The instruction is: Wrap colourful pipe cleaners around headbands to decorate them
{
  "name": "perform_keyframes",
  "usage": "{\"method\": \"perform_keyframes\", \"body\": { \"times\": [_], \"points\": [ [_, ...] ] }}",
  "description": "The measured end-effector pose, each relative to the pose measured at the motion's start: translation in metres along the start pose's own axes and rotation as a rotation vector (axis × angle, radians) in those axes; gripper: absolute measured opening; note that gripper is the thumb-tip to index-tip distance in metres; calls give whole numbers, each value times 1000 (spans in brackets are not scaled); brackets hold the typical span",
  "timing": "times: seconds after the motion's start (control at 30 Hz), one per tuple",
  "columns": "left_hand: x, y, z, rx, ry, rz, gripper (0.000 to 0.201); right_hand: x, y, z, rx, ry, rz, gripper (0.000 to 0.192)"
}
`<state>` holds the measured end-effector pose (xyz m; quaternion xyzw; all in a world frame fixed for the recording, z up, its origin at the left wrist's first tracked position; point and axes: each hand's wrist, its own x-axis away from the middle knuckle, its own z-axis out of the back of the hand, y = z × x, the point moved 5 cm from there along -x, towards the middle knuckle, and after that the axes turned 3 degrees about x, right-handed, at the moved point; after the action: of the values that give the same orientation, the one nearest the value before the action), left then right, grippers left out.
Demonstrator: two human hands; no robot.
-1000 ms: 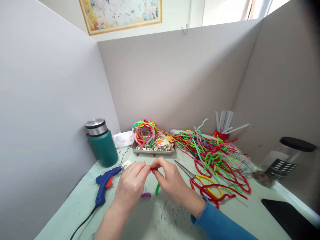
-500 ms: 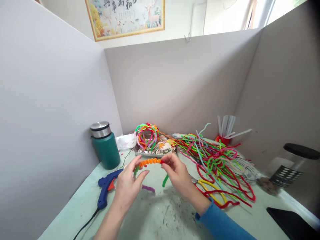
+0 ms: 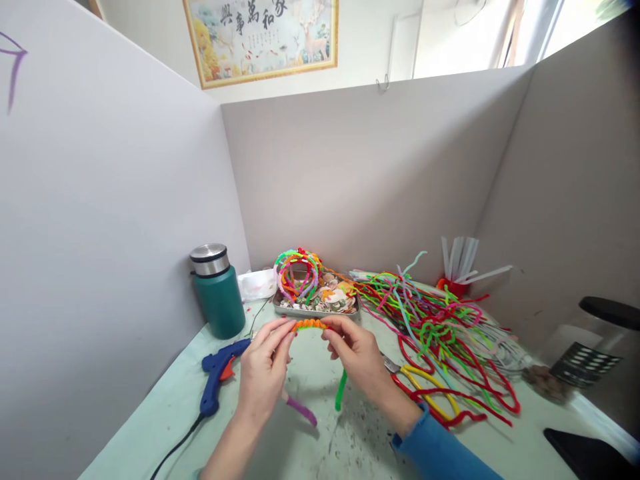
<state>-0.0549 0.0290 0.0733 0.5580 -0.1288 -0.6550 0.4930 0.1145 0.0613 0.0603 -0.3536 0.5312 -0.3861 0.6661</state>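
Between my hands arches a pipe-cleaner band, its top wrapped in orange coils with a strip of bright green beneath. My left hand pinches the band's left side, and a purple end hangs below that hand. On the other side, my right hand pinches the right end of the orange part. A green end dangles under the right hand. The fingers cover the rest of the band. Behind it, several finished-looking pipe-cleaner rings stand in a metal tray.
A blue glue gun with a cord and a green bottle are on the left. To the right lie yellow-handled scissors and a heap of pipe cleaners. White sticks stand in a red cup. Grey partitions enclose the table.
Both hands hold the band still pinched; the left fingers have closed in on the orange coils. The green and purple ends hang lower. The whole view has shifted slightly.
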Motion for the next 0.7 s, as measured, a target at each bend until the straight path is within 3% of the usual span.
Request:
{"method": "perform_keyframes", "body": {
  "times": [0.1,0.3,0.47,0.57,0.7],
  "points": [
    [1,3,-3,-85,9,-102,25,2,-1,-1,59,26,3,20],
    [6,10,-7,-256,22,-178,22,6,1,-1,182,134,89,17],
    [8,13,-3,-211,74,-224,21,10,-1,-5,173,81,123,15],
    [5,7,0,-82,96,-96,27,10,-3,-4,124,81,114,15],
    [1,-9,-3,143,41,263,38,8,-2,1,5,128,124,14]
  ]
}}
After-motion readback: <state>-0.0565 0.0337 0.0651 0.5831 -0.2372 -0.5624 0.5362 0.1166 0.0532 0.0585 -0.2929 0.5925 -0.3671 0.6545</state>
